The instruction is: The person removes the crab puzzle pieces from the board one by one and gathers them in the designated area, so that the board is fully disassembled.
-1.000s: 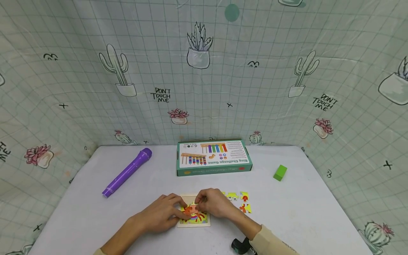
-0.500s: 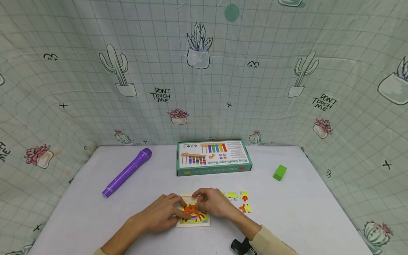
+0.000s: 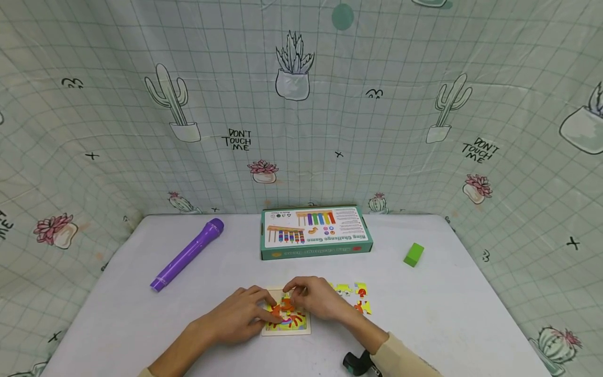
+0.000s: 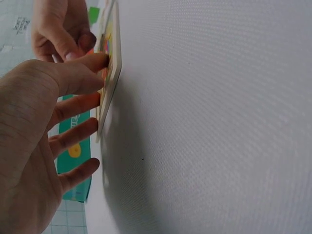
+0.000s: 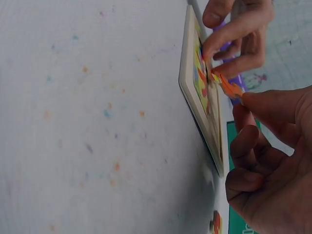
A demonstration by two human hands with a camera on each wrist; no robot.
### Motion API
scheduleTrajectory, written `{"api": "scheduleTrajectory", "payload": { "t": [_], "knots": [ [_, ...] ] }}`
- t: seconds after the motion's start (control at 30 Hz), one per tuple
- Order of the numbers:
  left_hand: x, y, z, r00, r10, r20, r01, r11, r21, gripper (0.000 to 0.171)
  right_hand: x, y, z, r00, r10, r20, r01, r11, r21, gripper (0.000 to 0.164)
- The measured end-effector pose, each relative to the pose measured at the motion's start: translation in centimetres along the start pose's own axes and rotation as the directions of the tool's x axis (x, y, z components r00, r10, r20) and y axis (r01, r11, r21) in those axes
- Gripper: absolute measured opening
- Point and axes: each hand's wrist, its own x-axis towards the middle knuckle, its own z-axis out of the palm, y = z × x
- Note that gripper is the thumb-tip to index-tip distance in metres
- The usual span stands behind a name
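Observation:
A small puzzle board [image 3: 285, 333] with a pale wooden rim lies near the front of the table, partly filled with yellow, red and orange pieces. My left hand [image 3: 240, 315] rests on its left side, thumb and fingertips on the pieces and rim, the other fingers spread. Between the thumb and forefinger of my right hand [image 3: 314, 298] is an orange puzzle piece [image 5: 229, 88], tilted over the board. Its lower edge is close to the pieces in the frame. Loose puzzle pieces [image 3: 361, 290] lie to the right of the board, some hidden behind the right hand.
A green game box [image 3: 315, 233] lies behind the board. To the left is a purple tube-shaped stick [image 3: 187, 255]; at the right sits a green block [image 3: 414, 255]. A black object [image 3: 355, 363] lies by the right sleeve at the front.
The orange piece lay flatter in the board's middle half a second ago; now it is tilted in my right fingers. My left hand has stayed in place.

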Motion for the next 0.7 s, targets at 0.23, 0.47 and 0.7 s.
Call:
{"api": "scheduleTrajectory", "payload": {
  "t": [0.23, 0.47, 0.7],
  "knots": [
    [0.1, 0.1, -0.1, 1.0, -0.017, 0.013, 0.017, 1.0, -0.003, 0.036, -1.2, 1.2, -2.4, 0.999, 0.009, -0.053, -0.011, 0.999, -0.038, 0.019],
    [0.2, 0.1, 0.0, 1.0, -0.014, 0.013, 0.014, 1.0, -0.01, 0.037, -3.6, 3.5, -5.7, 0.989, 0.119, -0.085, -0.122, 0.992, -0.025, 0.015],
    [0.4, 0.0, -0.1, 1.0, -0.006, 0.006, 0.006, 1.0, -0.015, 0.034, -5.6, 5.1, -7.9, 0.988, 0.157, -0.011, -0.157, 0.988, -0.011, 0.01]
  ]
}}
